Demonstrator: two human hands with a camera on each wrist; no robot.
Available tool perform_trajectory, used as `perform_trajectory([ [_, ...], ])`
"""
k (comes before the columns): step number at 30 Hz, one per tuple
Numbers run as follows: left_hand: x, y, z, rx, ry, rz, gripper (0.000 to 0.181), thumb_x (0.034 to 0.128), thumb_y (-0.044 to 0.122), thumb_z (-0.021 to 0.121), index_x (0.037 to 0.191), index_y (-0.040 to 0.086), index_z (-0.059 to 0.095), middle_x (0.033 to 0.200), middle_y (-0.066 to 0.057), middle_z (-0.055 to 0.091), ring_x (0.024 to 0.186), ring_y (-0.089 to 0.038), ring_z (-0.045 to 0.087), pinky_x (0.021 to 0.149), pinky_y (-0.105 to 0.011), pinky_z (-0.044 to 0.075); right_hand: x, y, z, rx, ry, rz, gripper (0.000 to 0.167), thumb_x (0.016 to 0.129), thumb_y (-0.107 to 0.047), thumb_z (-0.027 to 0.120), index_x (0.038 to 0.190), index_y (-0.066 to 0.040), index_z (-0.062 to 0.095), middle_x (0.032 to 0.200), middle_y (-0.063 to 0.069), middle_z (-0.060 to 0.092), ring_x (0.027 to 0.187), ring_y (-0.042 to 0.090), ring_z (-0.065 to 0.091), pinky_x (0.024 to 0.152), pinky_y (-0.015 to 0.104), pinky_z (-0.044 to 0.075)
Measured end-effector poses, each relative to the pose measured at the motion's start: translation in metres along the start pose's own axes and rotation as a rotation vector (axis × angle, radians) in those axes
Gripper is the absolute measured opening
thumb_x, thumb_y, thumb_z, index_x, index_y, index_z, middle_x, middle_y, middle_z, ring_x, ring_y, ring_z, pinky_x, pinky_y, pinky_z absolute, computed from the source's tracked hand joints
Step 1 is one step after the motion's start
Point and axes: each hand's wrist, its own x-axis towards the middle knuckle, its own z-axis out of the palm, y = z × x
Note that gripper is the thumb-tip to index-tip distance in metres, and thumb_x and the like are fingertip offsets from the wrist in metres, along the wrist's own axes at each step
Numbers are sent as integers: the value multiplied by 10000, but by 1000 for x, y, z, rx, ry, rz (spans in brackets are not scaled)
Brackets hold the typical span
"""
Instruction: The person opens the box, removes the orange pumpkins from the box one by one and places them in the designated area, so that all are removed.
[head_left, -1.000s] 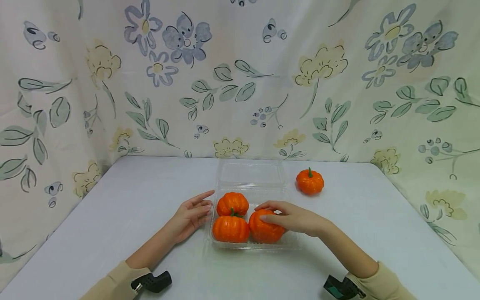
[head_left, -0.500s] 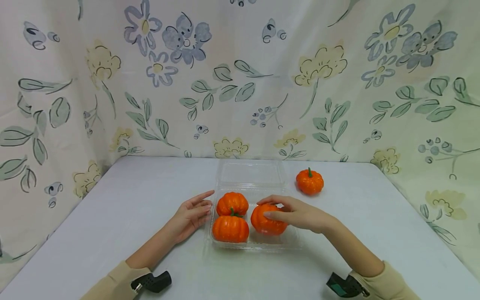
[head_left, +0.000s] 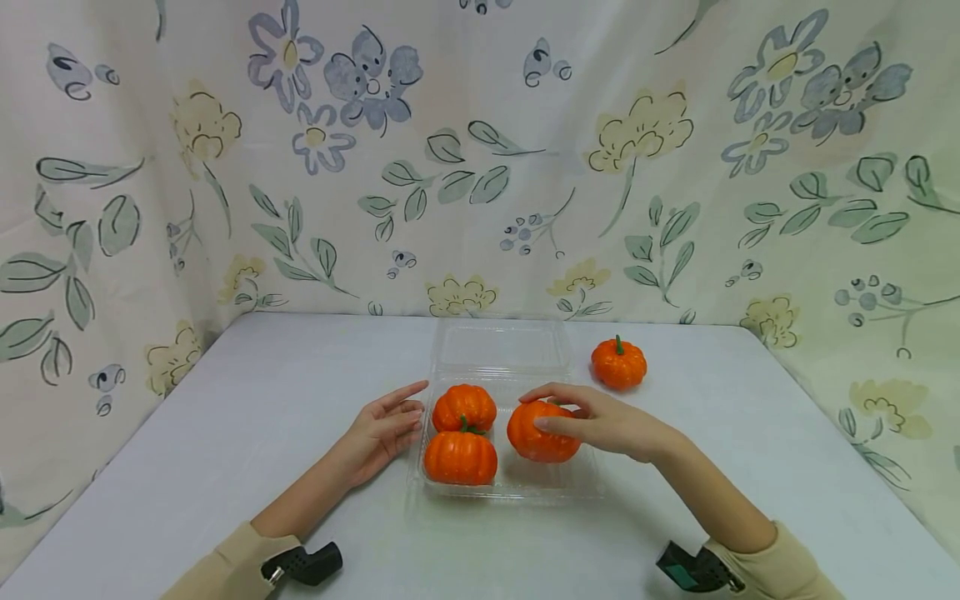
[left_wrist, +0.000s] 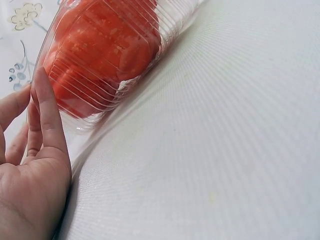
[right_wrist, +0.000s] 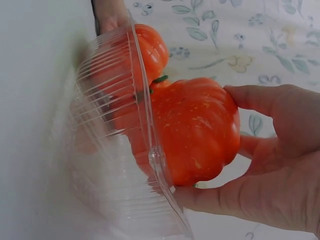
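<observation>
A clear plastic box (head_left: 517, 492) stands with its lid folded back. In its left half sit two orange pumpkins, one behind (head_left: 464, 407) and one in front (head_left: 461, 458). My right hand (head_left: 611, 425) grips a third pumpkin (head_left: 543, 432) between thumb and fingers over the box's right half; in the right wrist view this pumpkin (right_wrist: 197, 130) is partly above the rim (right_wrist: 150, 135). At the box's left side, my left hand (head_left: 381, 433) has its fingers extended, the fingertips at the wall, as the left wrist view also shows for the hand (left_wrist: 37, 170).
Another orange pumpkin (head_left: 618, 364) with a green stem rests on the white table (head_left: 300, 375), behind and right of the box. The transparent lid (head_left: 501, 346) extends toward the back edge. A flowered curtain (head_left: 465, 233) hangs behind the table and along both sides.
The pumpkin in my right hand has risen and moved slightly back and to the right, away from the front pumpkin. My left hand has stayed in place.
</observation>
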Motion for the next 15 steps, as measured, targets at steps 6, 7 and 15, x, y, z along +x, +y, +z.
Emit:
perform_trajectory([
  [6, 0, 0, 0, -5, 3, -2, 550, 1072, -3, 549, 1602, 30, 405, 1120, 4, 615, 908, -61, 669, 858, -192, 602, -1, -2, -3, -7, 7, 8, 392, 1038, -374, 662, 1396, -214, 646, 1493, 90, 574, 1374, 438, 492, 1066, 582, 518],
  [7, 0, 0, 0, -5, 3, -3, 553, 1072, -3, 550, 1603, 28, 402, 1119, 4, 615, 908, -61, 670, 858, -192, 602, -1, -2, -3, -5, 11, 10, 397, 1033, -360, 673, 1396, -202, 646, 1487, 102, 576, 1340, 419, 527, 1047, 558, 535],
  [15, 0, 1, 1, 2, 9, -7, 565, 1073, -6, 543, 1612, 14, 375, 1113, 5, 613, 903, -59, 665, 854, -188, 601, 0, -3, -5, -10, 73, -4, 549, 956, -264, 774, 1440, -78, 594, 1409, 144, 595, 1233, 321, 578, 958, 450, 587],
])
